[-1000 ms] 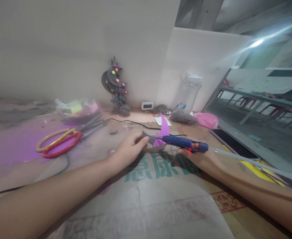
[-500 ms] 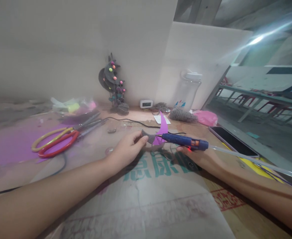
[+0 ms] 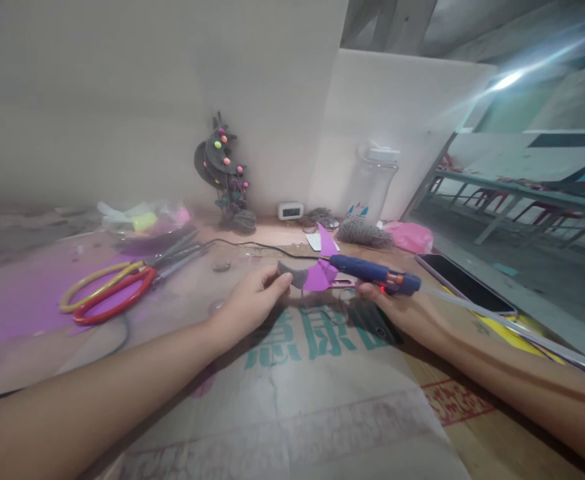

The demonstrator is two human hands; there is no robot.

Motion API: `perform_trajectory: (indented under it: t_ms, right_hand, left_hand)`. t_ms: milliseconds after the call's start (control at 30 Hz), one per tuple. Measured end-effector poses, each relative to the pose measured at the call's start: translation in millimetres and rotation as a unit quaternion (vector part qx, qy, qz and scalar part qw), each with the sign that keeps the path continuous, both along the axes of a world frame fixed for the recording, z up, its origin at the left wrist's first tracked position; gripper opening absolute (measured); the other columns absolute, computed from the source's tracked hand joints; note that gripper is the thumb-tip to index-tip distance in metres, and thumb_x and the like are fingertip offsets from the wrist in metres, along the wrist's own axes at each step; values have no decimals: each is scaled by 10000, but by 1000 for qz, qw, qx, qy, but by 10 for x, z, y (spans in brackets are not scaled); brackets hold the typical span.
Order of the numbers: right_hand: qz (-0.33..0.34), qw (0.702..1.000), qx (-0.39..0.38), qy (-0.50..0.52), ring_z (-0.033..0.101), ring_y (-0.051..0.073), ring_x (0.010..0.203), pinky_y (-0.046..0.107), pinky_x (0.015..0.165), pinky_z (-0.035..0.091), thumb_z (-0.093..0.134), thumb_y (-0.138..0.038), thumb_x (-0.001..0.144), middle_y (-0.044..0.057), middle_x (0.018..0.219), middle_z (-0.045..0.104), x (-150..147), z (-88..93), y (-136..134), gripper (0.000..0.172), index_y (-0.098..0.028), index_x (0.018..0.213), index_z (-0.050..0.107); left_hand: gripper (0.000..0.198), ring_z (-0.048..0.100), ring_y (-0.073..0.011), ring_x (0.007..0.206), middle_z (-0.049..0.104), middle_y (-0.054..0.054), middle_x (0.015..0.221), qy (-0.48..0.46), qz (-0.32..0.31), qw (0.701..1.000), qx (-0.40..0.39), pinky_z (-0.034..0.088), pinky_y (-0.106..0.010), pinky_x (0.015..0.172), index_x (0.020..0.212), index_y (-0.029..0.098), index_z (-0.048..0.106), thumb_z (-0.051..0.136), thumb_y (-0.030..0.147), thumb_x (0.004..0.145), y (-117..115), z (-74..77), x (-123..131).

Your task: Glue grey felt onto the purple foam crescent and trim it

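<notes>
My left hand (image 3: 257, 290) pinches one end of a small curved grey felt piece (image 3: 295, 277) between thumb and fingers. Joined to or overlapping its other end is a purple crescent-shaped piece (image 3: 320, 275), whose upper point rises toward the back. My right hand (image 3: 397, 308) grips a blue hot glue gun (image 3: 360, 268) with a red light on and a long clear glue stick out of its rear. The gun's nozzle is at the purple piece; whether it touches is hard to see.
Yellow-and-red-handled scissors (image 3: 110, 287) lie at left beside purple sheet material. Behind stand a grey moon decoration with coloured beads (image 3: 222, 167), a small digital clock (image 3: 290, 211) and a clear bottle (image 3: 372, 187). Grey yarn (image 3: 362, 233) and a phone (image 3: 465, 283) are at right.
The glue gun's nozzle has moved from the grey piece up and right to the purple piece. More of the purple piece now shows beside the grey one. The view has shifted slightly.
</notes>
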State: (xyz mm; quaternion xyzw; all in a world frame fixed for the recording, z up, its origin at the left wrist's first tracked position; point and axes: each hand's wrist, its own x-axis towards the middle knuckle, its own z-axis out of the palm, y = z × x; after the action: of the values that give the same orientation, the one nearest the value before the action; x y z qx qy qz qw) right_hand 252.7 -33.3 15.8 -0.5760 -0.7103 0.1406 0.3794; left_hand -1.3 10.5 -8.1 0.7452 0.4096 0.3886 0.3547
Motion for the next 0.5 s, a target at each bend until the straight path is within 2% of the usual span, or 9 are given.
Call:
perform_trajectory:
  t_ms: [167,300,367,433,500]
  right_hand:
    - [-81,993,46,79,575,181,641,298,616,457,435,-564,884,20,666,604,123,67,105,413,-230,747,636]
    - [-80,991,4,111,594,177,656,267,548,438,458,-588,865,41,709,640,256,108,324,436,-202,840,659]
    - [-107,992,-20,60,606,187,665,267,530,430,468,-572,859,59,737,661,300,159,465,440,-184,886,674]
    - [-137,990,-36,-23,628,200,704,277,582,448,525,-546,833,74,801,693,313,222,624,413,-177,916,691]
    - [-137,988,-47,-52,640,222,709,290,610,452,618,-531,772,80,795,706,298,267,801,394,-173,910,707]
  left_hand:
    - [296,435,-121,618,490,25,682,-92,-45,992,-73,341,-244,576,723,177,493,474,419,892,40,-48,7]
    - [307,440,-121,615,498,24,676,-93,-52,992,-72,345,-242,584,707,178,500,478,422,892,41,-47,7]
    - [312,453,-125,629,505,22,673,-86,-53,993,-60,353,-244,604,693,179,502,480,417,894,40,-43,5]
    - [309,471,-130,652,513,20,678,-81,-58,993,-58,365,-248,629,690,179,500,485,413,891,33,-38,8]
    - [294,496,-139,680,534,11,699,-70,-65,993,-73,374,-255,648,721,175,516,482,413,891,12,-25,16]
